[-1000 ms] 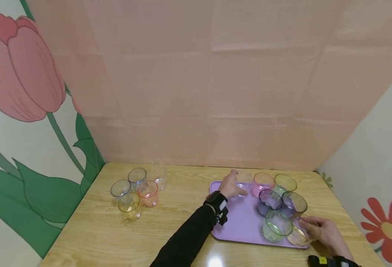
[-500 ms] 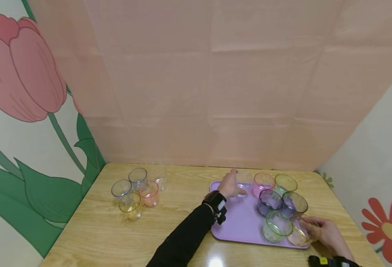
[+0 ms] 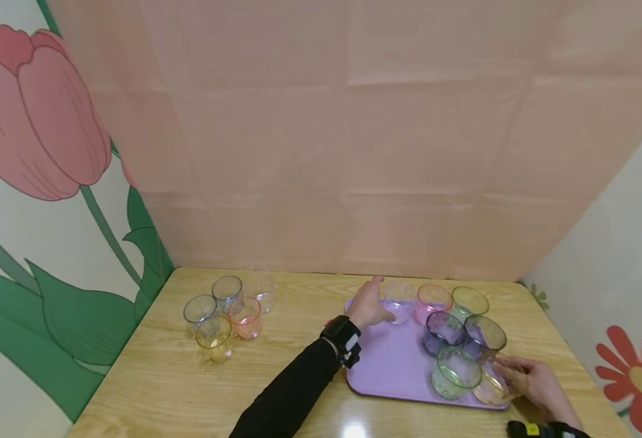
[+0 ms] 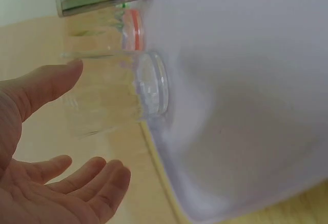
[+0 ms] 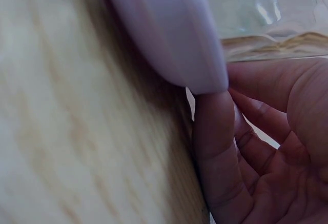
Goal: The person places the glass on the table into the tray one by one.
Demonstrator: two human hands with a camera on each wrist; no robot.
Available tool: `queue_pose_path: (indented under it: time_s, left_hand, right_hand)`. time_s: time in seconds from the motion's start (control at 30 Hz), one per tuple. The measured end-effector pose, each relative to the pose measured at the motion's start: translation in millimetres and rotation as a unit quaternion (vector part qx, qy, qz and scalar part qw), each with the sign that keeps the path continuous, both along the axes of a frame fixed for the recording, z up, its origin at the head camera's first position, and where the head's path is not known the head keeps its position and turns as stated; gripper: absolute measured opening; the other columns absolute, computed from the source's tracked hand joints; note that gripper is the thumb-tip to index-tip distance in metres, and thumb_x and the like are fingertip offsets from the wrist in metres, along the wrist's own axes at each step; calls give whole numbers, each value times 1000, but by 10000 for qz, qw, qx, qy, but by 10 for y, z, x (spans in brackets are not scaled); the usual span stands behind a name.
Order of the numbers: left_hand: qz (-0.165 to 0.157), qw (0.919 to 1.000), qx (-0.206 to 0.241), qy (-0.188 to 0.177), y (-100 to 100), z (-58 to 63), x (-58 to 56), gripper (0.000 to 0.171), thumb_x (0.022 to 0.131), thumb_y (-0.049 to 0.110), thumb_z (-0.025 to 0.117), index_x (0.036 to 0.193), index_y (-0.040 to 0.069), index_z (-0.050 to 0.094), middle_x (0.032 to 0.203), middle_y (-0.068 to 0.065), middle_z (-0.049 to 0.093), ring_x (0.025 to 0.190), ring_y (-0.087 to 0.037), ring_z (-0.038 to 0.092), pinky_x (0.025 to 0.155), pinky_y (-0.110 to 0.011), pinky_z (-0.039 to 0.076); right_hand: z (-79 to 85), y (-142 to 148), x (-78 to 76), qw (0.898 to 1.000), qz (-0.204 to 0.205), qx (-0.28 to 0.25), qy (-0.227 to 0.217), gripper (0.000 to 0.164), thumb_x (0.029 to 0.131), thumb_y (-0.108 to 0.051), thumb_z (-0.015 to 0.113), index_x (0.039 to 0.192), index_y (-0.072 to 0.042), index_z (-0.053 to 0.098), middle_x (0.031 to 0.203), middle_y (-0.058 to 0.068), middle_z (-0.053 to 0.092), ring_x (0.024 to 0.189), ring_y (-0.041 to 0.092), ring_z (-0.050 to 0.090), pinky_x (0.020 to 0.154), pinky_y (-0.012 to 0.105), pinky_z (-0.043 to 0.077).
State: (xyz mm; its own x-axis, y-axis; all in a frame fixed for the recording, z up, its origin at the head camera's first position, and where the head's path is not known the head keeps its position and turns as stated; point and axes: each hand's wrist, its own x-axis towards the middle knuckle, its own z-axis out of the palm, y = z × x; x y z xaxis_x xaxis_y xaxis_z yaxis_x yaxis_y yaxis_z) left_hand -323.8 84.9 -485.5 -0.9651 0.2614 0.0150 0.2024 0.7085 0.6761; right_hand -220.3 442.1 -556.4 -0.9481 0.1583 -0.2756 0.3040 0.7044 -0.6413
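Note:
My left hand point(image 3: 367, 305) is open at the tray's far left, thumb and fingers spread beside a clear glass point(image 3: 399, 309). In the left wrist view, a gap shows between the fingers and this upright glass point(image 4: 118, 90). My right hand point(image 3: 534, 383) is at the near right corner of the purple tray point(image 3: 392, 365). In the right wrist view, its thumb and fingers pinch the tray's rim point(image 5: 205, 75), close beside a glass point(image 5: 256, 14). A yellow glass point(image 3: 487, 389) sits there, partly behind the fingers. Dark glasses point(image 3: 444, 334), green glasses point(image 3: 455, 377) and a pink glass point(image 3: 432, 304) crowd the tray's right half.
At the left of the wooden table point(image 3: 293, 377) stands a second group: a yellow-rimmed glass point(image 3: 215, 340), a red-rimmed glass point(image 3: 246, 319), blue-rimmed glasses point(image 3: 227, 294) and a clear glass point(image 3: 263, 295). A papered wall point(image 3: 343, 152) closes off the back.
My left hand has drawn back to the left, away from the clear glass, which now shows more fully. The right hand and the glasses have stayed in place.

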Motion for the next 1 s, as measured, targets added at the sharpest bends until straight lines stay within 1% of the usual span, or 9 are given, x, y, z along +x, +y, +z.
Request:
queue_pose_path:
  time_s: [0.13, 0.2, 0.3, 0.43, 0.57, 0.7, 0.8, 0.83, 1.0]
  left_hand:
    - [-88, 9997, -141, 181, -35, 31, 54, 98, 67, 26, 91, 148, 14, 38, 142, -10, 51, 129, -22, 50, 102, -34, 46]
    - [-98, 9995, -190, 249, -63, 30, 74, 97, 68, 27, 91, 148, 12, 38, 140, -11, 51, 127, -22, 51, 102, -33, 46]
    - [-73, 9992, -218, 335, -126, 13, 92, 94, 69, 27, 90, 147, 9, 39, 140, -12, 52, 127, -23, 52, 103, -33, 45]
    - [-71, 9992, -171, 363, -227, 6, 103, 93, 72, 32, 87, 147, 7, 39, 142, -12, 51, 131, -25, 49, 107, -35, 43]
    - [-121, 9990, -132, 414, -339, 25, 128, 91, 75, 36, 85, 148, 6, 38, 145, -13, 49, 134, -26, 47, 109, -36, 41]
    - [-55, 9994, 34, 343, -461, 49, 172, 87, 78, 33, 83, 148, 6, 39, 147, -14, 48, 135, -27, 46, 111, -39, 39]
    - [15, 9994, 201, 267, -562, 56, 208, 84, 79, 31, 82, 147, 6, 40, 147, -13, 48, 134, -28, 47, 110, -40, 40]
    - [10, 9992, 263, 300, -597, 58, 217, 83, 79, 30, 82, 146, 5, 41, 146, -14, 49, 133, -29, 48, 109, -41, 41]
    - [125, 9976, 552, 393, -807, 69, 257, 78, 80, 27, 82, 144, 3, 44, 138, -15, 55, 126, -31, 54, 103, -44, 46]
  right_hand:
    - [15, 7, 5, 10000, -29, 3, 40, 66, 86, -57, 67, 116, 1, 69, 117, 20, 68, 98, 20, 59, 74, 26, 46]
    - [19, 3, 8, 10000, -85, 9, 34, 66, 85, -58, 68, 116, 1, 69, 115, 17, 70, 96, 14, 58, 73, 23, 45]
    - [26, -5, 4, 9998, -164, -67, -42, 68, 84, -59, 68, 116, 1, 69, 113, 16, 70, 94, 12, 57, 73, 23, 44]
    - [27, -8, 2, 9998, -173, -90, -98, 70, 83, -60, 68, 116, 1, 69, 114, 16, 70, 95, 15, 57, 75, 26, 44]
    - [26, -6, 2, 9998, -104, -97, -103, 70, 83, -61, 67, 117, 0, 69, 115, 16, 70, 100, 21, 59, 79, 33, 49]
    - [15, -7, -13, 9992, -119, -349, -167, 73, 84, -59, 68, 119, 4, 66, 114, 19, 69, 97, 22, 60, 75, 34, 51]
    - [-1, -2, -14, 9980, -158, -571, -223, 75, 84, -57, 68, 121, 8, 63, 113, 20, 68, 91, 16, 59, 69, 28, 50]
    - [-5, -1, -13, 9977, -167, -613, -246, 76, 85, -57, 68, 122, 9, 62, 112, 20, 68, 90, 16, 59, 68, 28, 51]
    - [-8, -6, -10, 9981, -161, -544, -261, 78, 84, -58, 68, 123, 9, 61, 116, 24, 66, 92, 19, 58, 69, 28, 50]
